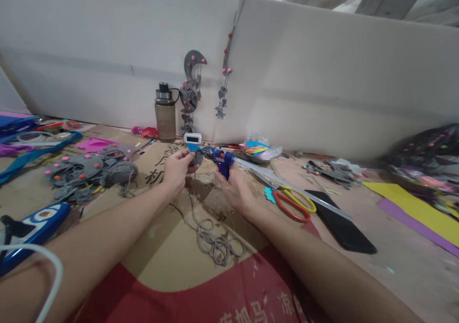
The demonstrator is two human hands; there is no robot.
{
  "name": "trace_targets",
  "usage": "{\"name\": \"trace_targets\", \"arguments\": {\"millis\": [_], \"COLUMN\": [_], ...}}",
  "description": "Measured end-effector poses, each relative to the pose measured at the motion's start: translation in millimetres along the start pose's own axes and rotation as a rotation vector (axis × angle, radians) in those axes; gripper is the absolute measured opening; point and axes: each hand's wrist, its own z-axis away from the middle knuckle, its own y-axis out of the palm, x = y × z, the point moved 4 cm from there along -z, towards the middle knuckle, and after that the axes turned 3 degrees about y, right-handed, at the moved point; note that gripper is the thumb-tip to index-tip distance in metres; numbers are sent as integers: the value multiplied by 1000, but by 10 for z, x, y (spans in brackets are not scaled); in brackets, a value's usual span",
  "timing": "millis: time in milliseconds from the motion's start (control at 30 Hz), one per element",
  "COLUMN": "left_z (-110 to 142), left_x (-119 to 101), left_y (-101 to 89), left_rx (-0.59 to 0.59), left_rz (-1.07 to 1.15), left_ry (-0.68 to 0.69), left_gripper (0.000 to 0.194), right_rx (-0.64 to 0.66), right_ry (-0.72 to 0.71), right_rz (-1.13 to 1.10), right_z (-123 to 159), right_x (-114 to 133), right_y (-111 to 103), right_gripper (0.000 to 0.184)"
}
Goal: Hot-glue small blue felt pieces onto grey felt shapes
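Note:
My right hand [234, 189] grips a blue glue gun [222, 158] with a long clear glue stick [287, 179] sticking out of its back. The gun's nozzle points left, close to a small grey felt piece [197, 158] pinched in my left hand [177, 170]. A blue scrap [193, 147] shows just behind that piece; whether it touches the felt I cannot tell. Grey cord [218, 246] hangs down from near my left fingers and lies in loose loops on the cardboard [168, 261].
Scissors [292, 203] and a black phone [344, 222] lie to the right. Grey felt pieces with pom-poms [86, 170] are heaped at left. A bottle [165, 117] stands by the wall, where felt garlands [190, 93] hang. A blue tool [39, 227] sits near my left forearm.

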Motion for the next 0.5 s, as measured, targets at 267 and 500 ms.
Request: {"name": "trace_targets", "arguments": {"millis": [267, 500], "left_z": [-14, -50], "left_x": [24, 18], "left_y": [-8, -57], "left_rx": [27, -19], "left_rz": [39, 64], "left_ry": [-17, -48], "left_gripper": [24, 21], "right_rx": [-15, -83], "right_ry": [46, 230], "right_rz": [-10, -224], "right_z": [2, -96], "right_x": [45, -172], "right_y": [-60, -73], "right_gripper": [27, 23]}}
